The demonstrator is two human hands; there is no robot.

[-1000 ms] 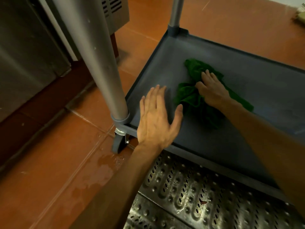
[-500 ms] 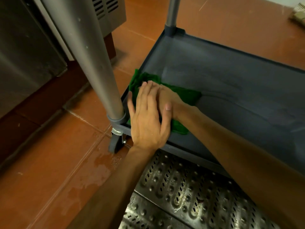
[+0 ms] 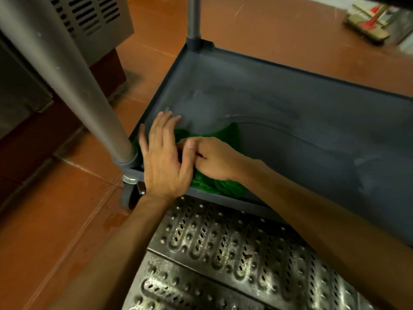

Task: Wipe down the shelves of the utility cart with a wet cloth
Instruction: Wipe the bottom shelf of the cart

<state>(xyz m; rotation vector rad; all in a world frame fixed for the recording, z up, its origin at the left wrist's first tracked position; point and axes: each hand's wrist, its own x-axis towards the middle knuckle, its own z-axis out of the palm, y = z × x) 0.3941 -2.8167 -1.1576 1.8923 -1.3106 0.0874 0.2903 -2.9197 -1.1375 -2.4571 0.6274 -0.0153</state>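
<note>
The cart's grey bottom shelf (image 3: 301, 135) shows wet streaks across its middle. A green cloth (image 3: 225, 134) lies bunched in the shelf's near-left corner. My right hand (image 3: 216, 159) presses down on the cloth with its fingers bent into it; the fingertips are hidden. My left hand (image 3: 165, 162) lies flat with straight fingers over the cloth and over my right hand's fingers, next to the corner post (image 3: 73, 86).
A caster (image 3: 129, 195) sits under the corner on the wet red tile floor. A perforated metal floor grate (image 3: 223, 253) lies in front of the cart. A steel appliance (image 3: 93, 21) stands at the left. A scrub brush (image 3: 366, 23) lies at the far right.
My right hand dragged the cloth from mid-shelf into the near-left corner. My left hand moved onto the cloth and over the right hand's fingers.
</note>
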